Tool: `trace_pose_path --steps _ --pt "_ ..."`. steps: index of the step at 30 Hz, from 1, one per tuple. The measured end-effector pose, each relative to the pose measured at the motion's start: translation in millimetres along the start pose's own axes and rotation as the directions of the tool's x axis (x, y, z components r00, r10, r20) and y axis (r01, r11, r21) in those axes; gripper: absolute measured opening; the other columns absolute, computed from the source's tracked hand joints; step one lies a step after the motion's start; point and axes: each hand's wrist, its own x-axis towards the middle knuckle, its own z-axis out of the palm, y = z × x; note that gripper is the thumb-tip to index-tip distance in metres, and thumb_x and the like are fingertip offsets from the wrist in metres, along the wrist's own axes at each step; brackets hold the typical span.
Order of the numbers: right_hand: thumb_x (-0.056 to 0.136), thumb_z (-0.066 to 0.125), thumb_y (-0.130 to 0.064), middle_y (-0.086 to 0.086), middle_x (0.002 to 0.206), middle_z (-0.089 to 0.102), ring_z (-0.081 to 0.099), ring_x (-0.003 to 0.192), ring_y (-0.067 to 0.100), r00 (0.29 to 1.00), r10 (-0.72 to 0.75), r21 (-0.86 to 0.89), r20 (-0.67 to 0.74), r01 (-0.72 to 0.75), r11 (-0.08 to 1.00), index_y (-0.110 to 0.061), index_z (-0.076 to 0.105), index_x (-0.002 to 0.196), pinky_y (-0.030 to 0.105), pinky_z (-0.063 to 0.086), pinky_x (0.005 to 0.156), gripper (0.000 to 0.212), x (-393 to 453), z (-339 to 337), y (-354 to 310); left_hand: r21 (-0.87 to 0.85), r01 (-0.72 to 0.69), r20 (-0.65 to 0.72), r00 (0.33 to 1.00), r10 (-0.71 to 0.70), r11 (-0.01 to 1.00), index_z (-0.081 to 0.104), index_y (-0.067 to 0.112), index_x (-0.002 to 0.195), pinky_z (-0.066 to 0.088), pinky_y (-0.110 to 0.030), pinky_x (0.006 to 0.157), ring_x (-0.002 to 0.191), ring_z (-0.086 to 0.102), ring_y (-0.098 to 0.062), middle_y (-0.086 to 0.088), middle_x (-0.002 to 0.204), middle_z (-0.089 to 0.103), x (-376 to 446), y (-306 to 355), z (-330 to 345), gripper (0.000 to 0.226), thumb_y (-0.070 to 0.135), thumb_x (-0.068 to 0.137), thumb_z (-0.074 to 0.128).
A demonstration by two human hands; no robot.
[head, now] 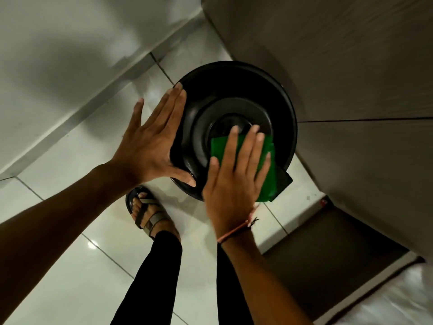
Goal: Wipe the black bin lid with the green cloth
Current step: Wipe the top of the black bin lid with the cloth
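Black round plastic bin lid (234,90) sits by the wall on the tiled floor (70,266); I see left hand (152,141) spread flat bracing its rim, right hand (234,179) spread, pressing folded green cloth (269,165) down to wipe.

Bin lid (236,90): glossy black, concentric rings moulded in. Cloth (269,160): solid green, darker at lower right corner. Floor tiles (70,160): glossy white, dark grout lines. Sandal (150,214): black sole, grey-olive straps. Leggings (159,277): black. Wrist string (236,228): pink-orange.
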Motion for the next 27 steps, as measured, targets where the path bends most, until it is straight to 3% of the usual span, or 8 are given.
trace_pose_path --steps 4,7,9,12,14,17,22,27 --pt "0.109 0.025 -0.044 0.016 0.174 0.019 0.014 0.164 0.027 0.999 -0.038 0.181 0.030 0.032 0.983 -0.013 0.022 0.165 0.045 0.006 0.133 0.064 1 -4 -31 -0.013 -0.006 -0.031 0.999 0.005 1.000 -0.015 0.013 0.160 0.003 -0.065 0.126 0.157 -0.011 -0.019 -0.011 0.172 -0.013 1 -1 3 0.150 0.108 0.052 0.027" --pt "0.110 0.024 -0.038 0.008 0.176 0.008 0.001 0.164 0.018 0.995 -0.060 0.575 0.080 0.003 0.818 -0.016 0.009 0.165 0.036 0.007 0.135 0.062 25 -27 -13 -0.040 0.001 0.012 1.000 -0.001 0.999 -0.022 0.012 0.158 -0.007 -0.060 0.127 0.158 -0.015 -0.020 -0.009 0.170 -0.021 4 5 -2 0.160 0.103 0.048 0.050" --pt "0.112 0.032 -0.024 0.011 0.175 0.015 0.008 0.165 0.021 0.996 -0.076 0.640 0.046 0.029 0.768 -0.011 0.017 0.164 0.033 0.016 0.135 0.056 44 -42 23 -0.051 0.030 0.069 0.997 -0.026 0.998 -0.024 0.011 0.157 -0.009 -0.057 0.128 0.157 -0.018 -0.020 -0.009 0.169 -0.026 1 10 -11 0.161 0.091 0.052 0.067" --pt "0.112 0.040 -0.011 0.021 0.172 0.024 0.019 0.163 0.033 0.990 -0.141 0.502 0.013 0.116 0.857 -0.004 0.033 0.160 0.049 0.027 0.133 0.049 86 -53 70 -0.166 0.110 0.000 0.994 -0.112 0.980 -0.015 0.014 0.161 -0.002 -0.054 0.129 0.158 -0.014 -0.020 -0.008 0.171 -0.019 -22 25 -15 0.133 0.065 0.076 0.075" --pt "0.111 0.043 -0.008 0.026 0.170 0.026 0.022 0.161 0.039 0.958 -0.283 0.392 0.046 0.243 0.887 -0.002 0.037 0.158 0.056 0.027 0.130 0.048 113 -45 76 -0.330 0.088 -0.211 0.964 -0.164 0.940 0.001 0.018 0.163 0.008 -0.052 0.129 0.160 -0.003 -0.021 -0.006 0.173 -0.004 -43 64 -5 0.093 0.047 0.096 0.057" --pt "0.111 0.040 -0.015 0.021 0.170 0.029 0.026 0.160 0.035 0.880 -0.463 0.227 0.105 0.432 0.873 -0.008 0.037 0.160 0.053 0.025 0.131 0.049 134 -26 67 -0.304 0.059 -0.411 0.892 -0.187 0.951 0.021 0.016 0.161 0.021 -0.054 0.127 0.159 0.014 -0.027 -0.012 0.171 0.018 -49 142 33 0.061 0.032 0.105 0.035" --pt "0.110 0.033 -0.024 0.015 0.170 0.032 0.028 0.160 0.030 0.859 -0.511 0.169 0.040 0.498 0.850 -0.013 0.036 0.161 0.052 0.025 0.131 0.052 136 -11 73 -0.159 0.368 -0.386 0.831 -0.401 0.916 0.028 0.016 0.159 0.021 -0.052 0.126 0.156 0.023 -0.026 -0.013 0.167 0.026 -2 173 79 0.061 0.044 0.106 0.033" --pt "0.111 0.030 -0.047 0.017 0.172 0.028 0.025 0.161 0.032 0.833 -0.552 0.038 0.050 0.550 0.834 -0.016 0.030 0.163 0.058 0.023 0.130 0.061 135 -8 73 0.049 0.217 -0.508 0.846 -0.162 0.975 0.022 0.021 0.159 0.004 -0.049 0.128 0.154 0.023 -0.026 -0.010 0.165 0.026 -15 119 107 0.064 0.049 0.103 0.037"
